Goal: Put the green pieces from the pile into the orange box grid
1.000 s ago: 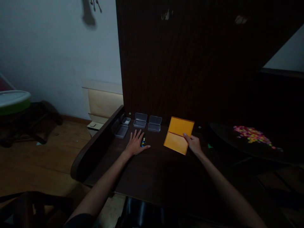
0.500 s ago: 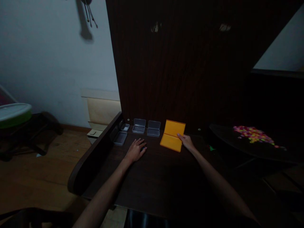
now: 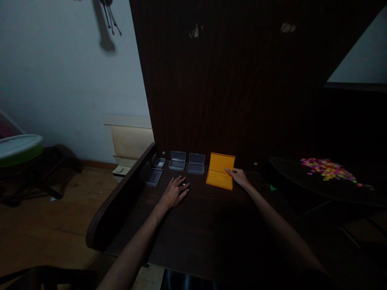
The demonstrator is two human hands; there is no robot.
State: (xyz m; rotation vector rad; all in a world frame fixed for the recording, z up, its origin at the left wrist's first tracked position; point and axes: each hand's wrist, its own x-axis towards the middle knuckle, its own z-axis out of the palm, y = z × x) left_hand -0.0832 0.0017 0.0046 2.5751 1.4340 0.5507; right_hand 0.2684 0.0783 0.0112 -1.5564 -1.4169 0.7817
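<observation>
An opened orange-yellow plastic case (image 3: pixel 220 179) stands on the dark desk, its lid (image 3: pixel 222 162) leaning up at the back. My right hand (image 3: pixel 238 177) grips its right edge near the hinge, thumb on the inner side; the other fingers are hidden behind it. To the left, my left hand (image 3: pixel 174 191) lies on the desktop with fingers spread, holding nothing. A tiny pale spot shows beside its fingers, too small to name. Beyond that hand are two open clear plastic boxes, one (image 3: pixel 177 164) left of the other (image 3: pixel 196 168).
Another clear box (image 3: pixel 153 177) and a smaller one (image 3: pixel 159 162) lie by the desk's raised left side (image 3: pixel 121 197). A dark panel (image 3: pixel 211 80) rises behind. Many small colourful pieces (image 3: pixel 328 169) are heaped on a dark surface at the right, with a green piece (image 3: pixel 273 187) nearer.
The orange-yellow case has turned slightly, its front edge now squarer to the desk, with my right hand still on it. My left hand has shifted a little to the right.
</observation>
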